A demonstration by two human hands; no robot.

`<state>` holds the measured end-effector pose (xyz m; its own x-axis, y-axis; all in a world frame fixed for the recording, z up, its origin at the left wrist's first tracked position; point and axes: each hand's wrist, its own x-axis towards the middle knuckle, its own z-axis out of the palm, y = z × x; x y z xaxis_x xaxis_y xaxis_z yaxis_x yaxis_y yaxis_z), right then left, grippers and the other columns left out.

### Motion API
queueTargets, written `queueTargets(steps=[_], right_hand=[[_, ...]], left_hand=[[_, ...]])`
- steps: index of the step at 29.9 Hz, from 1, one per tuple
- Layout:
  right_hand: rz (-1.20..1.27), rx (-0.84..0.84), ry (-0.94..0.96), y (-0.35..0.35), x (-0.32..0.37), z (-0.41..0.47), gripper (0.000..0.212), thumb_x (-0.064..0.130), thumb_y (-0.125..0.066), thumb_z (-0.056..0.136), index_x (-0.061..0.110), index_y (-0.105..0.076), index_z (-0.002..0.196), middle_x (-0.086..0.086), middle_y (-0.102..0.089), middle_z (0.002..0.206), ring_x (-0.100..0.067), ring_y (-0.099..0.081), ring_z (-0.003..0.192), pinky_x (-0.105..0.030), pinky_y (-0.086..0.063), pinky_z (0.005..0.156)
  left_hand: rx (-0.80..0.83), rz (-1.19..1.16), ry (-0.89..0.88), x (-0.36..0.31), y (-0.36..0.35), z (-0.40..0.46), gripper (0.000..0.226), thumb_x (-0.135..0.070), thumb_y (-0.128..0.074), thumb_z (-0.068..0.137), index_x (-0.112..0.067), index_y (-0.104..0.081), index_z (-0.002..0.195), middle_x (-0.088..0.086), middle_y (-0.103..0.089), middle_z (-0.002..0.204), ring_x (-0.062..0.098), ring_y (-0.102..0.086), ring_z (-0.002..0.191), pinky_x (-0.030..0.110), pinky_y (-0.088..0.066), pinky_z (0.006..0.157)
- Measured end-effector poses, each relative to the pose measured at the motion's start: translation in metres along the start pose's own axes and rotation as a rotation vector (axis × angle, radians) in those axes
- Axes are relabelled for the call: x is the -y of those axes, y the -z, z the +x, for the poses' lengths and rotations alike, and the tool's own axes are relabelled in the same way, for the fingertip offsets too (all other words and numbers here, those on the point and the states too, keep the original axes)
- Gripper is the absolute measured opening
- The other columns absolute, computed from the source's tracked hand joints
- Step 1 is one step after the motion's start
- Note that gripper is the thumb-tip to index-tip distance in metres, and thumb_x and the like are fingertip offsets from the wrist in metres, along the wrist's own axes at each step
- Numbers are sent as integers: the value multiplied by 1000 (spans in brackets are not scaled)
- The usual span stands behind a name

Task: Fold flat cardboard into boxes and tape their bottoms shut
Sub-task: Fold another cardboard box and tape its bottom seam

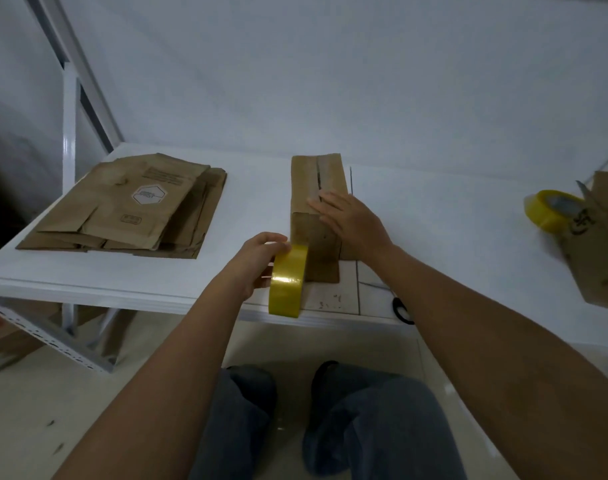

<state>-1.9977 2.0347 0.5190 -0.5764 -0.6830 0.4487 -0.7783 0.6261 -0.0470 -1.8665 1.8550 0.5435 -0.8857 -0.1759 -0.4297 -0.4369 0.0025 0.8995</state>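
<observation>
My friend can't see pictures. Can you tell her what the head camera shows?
A person's right hand presses flat on a folded cardboard box on a white table, while the left hand holds a yellow tape roll against its near end. Flat cardboard lies stacked to the left.

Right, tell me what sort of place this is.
Probably a small packing or stockroom workstation. A stack of flat cardboard blanks lies on a plain white table, a folded box is being taped from a yellow tape roll, and a second tape roll sits to the right.
</observation>
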Motion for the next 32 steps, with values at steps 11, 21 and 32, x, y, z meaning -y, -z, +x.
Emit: queueTargets(steps=[11,21,32], right_hand=[[-129,100,30,-3,-4,-4,85,37,-77,72,15,-37,144,-7,-42,146,-27,-36,135,-44,-31,109],[-154,96,-125,-1,22,1,61,32,-65,86,15,-41,140,-6,-41,144,-24,-40,132,-40,-55,83],[-72,115,-230,7,32,1,65,20,-64,88,20,-32,145,-1,-28,151,-20,-31,136,-39,-54,83]], left_hand=[[-25,0,-5,5,-4,10,23,-33,-53,96,-27,-52,118,4,-53,108,23,-57,91,31,-50,70],[49,-60,-8,12,1,-12,31,-33,-54,96,-30,-49,127,2,-54,107,23,-58,93,30,-51,71],[32,-97,-47,24,1,-30,33,-31,-55,95,-35,-49,128,7,-51,122,28,-56,101,33,-50,79]])
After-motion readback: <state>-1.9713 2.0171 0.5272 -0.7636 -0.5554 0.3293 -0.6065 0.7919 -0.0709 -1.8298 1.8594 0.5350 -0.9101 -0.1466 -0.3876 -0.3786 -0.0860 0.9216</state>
